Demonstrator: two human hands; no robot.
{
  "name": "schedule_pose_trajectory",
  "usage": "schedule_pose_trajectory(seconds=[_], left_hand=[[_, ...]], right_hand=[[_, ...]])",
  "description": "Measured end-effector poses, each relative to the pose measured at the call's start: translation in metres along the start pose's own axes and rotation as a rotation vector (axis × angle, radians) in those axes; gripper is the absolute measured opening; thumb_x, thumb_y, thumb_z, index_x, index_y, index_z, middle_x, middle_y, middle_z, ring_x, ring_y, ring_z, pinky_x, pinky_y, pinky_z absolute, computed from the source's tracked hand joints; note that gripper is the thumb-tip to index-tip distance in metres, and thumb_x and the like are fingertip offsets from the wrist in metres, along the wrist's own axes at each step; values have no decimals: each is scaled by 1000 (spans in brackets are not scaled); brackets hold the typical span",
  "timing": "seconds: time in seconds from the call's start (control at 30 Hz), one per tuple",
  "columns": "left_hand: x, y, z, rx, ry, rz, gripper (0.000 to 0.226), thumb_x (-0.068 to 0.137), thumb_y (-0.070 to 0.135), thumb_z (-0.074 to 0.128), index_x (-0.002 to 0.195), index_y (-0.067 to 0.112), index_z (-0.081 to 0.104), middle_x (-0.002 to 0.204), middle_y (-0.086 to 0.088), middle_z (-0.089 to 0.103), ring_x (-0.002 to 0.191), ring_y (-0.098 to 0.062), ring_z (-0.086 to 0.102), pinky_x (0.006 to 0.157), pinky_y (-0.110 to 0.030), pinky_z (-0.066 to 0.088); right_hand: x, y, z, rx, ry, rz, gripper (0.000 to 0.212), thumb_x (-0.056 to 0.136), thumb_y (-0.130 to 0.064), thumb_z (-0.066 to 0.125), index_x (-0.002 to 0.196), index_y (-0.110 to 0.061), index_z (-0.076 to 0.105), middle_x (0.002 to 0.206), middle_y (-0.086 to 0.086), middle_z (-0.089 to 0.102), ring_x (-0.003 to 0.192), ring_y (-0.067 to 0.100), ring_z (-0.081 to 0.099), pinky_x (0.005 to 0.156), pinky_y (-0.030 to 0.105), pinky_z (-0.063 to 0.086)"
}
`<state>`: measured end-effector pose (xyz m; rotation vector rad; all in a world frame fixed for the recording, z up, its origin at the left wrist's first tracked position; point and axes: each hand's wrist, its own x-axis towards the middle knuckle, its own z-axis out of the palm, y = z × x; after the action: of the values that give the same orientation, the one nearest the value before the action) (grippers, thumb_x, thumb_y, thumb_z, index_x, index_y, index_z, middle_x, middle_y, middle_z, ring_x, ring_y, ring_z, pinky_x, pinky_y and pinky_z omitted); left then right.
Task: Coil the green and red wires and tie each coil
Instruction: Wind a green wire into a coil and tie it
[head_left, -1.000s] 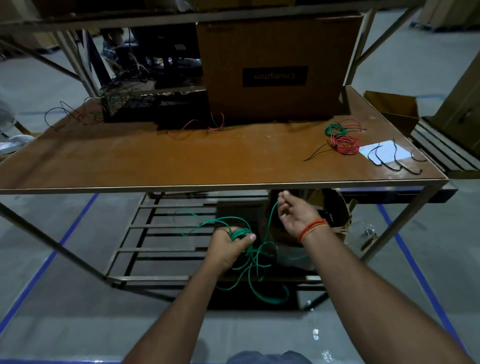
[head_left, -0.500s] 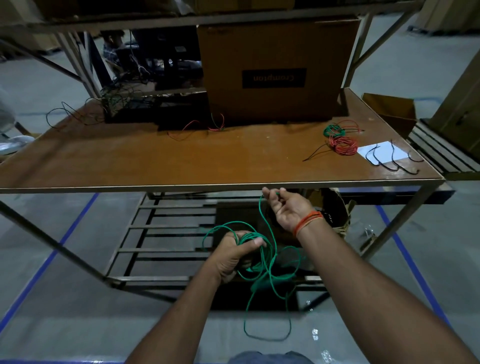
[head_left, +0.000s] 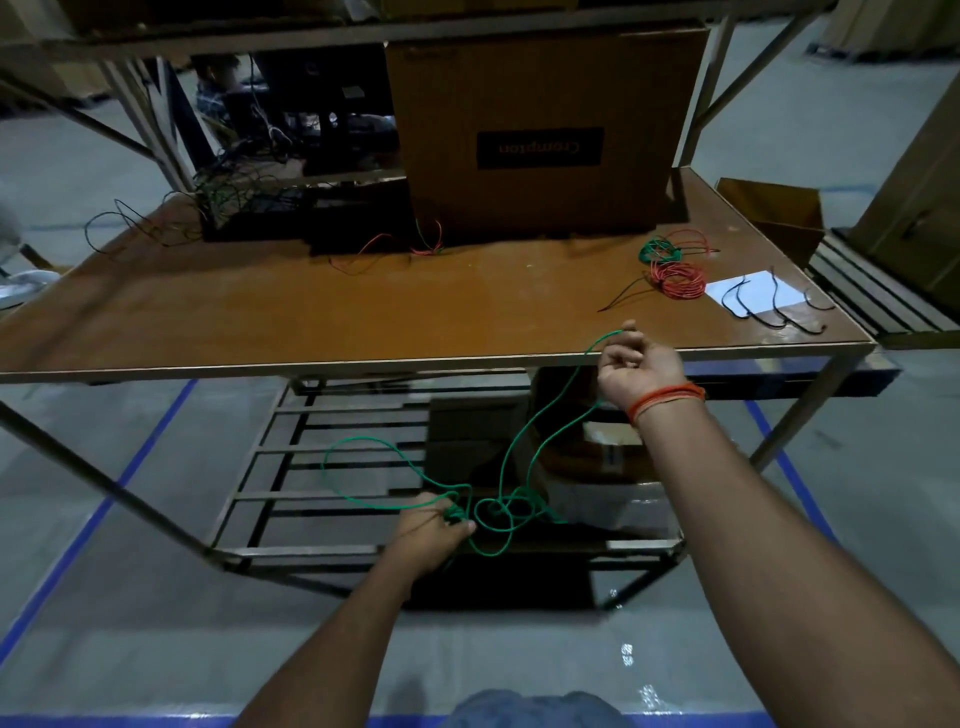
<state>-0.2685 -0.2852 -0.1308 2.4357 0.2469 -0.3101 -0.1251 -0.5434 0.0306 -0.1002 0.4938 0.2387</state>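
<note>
A long green wire (head_left: 524, 441) hangs in loose loops below the front edge of the brown table (head_left: 363, 322). My left hand (head_left: 434, 527) grips a bunch of its loops low down, in front of the lower rack. My right hand (head_left: 636, 364), with an orange band at the wrist, pinches the wire's upper end at the table edge, and the strand runs taut down to the loops. On the table's right lie a small green coil (head_left: 658, 251) and a red coil (head_left: 678, 279), touching each other.
A large cardboard box (head_left: 545, 135) stands at the table's back. Black wire pieces lie on a white sheet (head_left: 756, 296) at the right. Tangled wires and a dark tray (head_left: 244, 218) sit at the back left. A metal slatted rack (head_left: 332, 457) lies under the table.
My right hand rose from below the table up to its front edge, pulling the green wire longer. My left hand sank lower, and the hanging loops shrank.
</note>
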Motion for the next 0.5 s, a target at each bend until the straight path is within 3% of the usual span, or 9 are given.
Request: schedule_pose_trajectory(seconds=[0.1, 0.17, 0.23, 0.3, 0.4, 0.43, 0.5], left_hand=[[-2, -8, -2, 18, 65, -69, 26, 83, 34, 76, 70, 17, 62, 67, 2, 60, 72, -22, 64, 64, -30, 46], [-2, -8, -4, 59, 110, -108, 25, 85, 39, 76, 79, 15, 68, 78, -3, 67, 83, -26, 68, 66, -26, 40], [-1, -2, -5, 59, 121, -112, 31, 88, 43, 73, 87, 12, 71, 90, -11, 71, 92, -28, 68, 71, -28, 42], [-2, 8, -8, 49, 118, -118, 35, 90, 43, 72, 84, 8, 67, 91, -17, 70, 95, -31, 67, 76, -32, 44], [-4, 15, -12, -14, 130, -158, 43, 90, 43, 73, 94, 0, 67, 84, -17, 64, 97, -34, 66, 74, -33, 43], [-5, 17, -14, -34, 144, -167, 45, 90, 42, 73, 96, -2, 67, 87, -20, 66, 99, -36, 66, 74, -34, 43], [-6, 16, -13, -91, 166, -177, 37, 89, 39, 75, 75, 8, 59, 81, -19, 65, 96, -38, 66, 68, -34, 37]], right_hand=[[-3, -4, -3, 15, -24, -67, 41, 104, -13, 29, 69, -8, 50, 41, -2, 38, 28, 8, 33, 31, 16, 21], [-5, 1, -10, 62, -47, -116, 44, 106, -21, 31, 69, -8, 50, 43, -1, 40, 31, 8, 36, 32, 16, 21], [-5, 8, -22, 49, -54, -153, 40, 107, -26, 39, 74, -6, 52, 54, 1, 48, 40, 6, 43, 35, 14, 24], [-5, 16, -34, -40, -43, -144, 25, 104, -17, 46, 84, -4, 53, 71, 4, 55, 54, 6, 49, 40, 12, 29], [-4, 37, -45, -371, 28, -52, 18, 104, -6, 43, 93, 2, 55, 89, 16, 57, 72, 14, 55, 53, 14, 44], [-5, 46, -48, -556, 47, -8, 24, 106, -10, 42, 93, 3, 57, 91, 20, 56, 74, 18, 54, 60, 18, 47], [-11, 66, -55, -1020, 67, 110, 45, 108, -30, 36, 92, 0, 65, 86, 16, 53, 68, 17, 46, 67, 25, 43]])
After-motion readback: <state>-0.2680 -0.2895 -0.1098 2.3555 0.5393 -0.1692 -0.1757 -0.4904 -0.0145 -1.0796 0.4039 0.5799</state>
